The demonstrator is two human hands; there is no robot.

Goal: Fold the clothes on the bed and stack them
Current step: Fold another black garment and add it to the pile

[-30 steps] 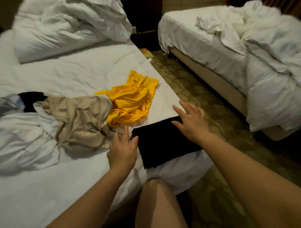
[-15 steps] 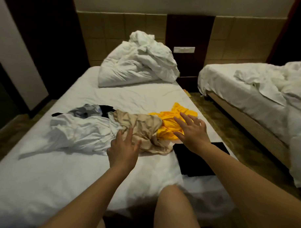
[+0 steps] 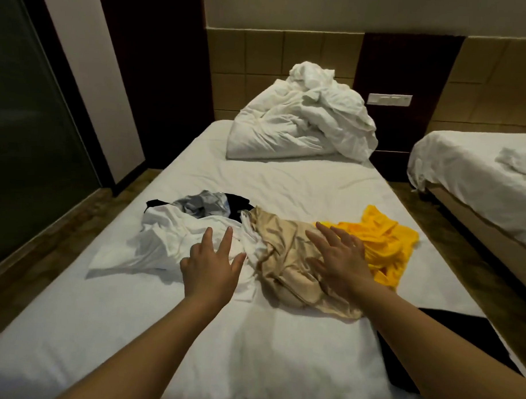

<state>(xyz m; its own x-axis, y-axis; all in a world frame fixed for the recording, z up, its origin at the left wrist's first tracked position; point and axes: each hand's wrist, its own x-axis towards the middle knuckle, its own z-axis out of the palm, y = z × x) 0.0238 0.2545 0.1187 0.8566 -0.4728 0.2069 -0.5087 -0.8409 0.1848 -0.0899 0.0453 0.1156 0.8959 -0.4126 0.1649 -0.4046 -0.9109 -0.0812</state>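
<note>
Your right grip is over the beige garment, fingers spread, holding nothing. Left grip, also spread and empty, is just left of it over the white garment.

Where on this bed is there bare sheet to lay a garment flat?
Crowded: the middle row, white garment, beige garment, yellow garment, left hand and right hand over it. Free: the near sheet left of the folded black garment, and the strip between that row and the bunched duvet.

Crumpled white duvet; second bed at right — wall switch plate between.
</note>
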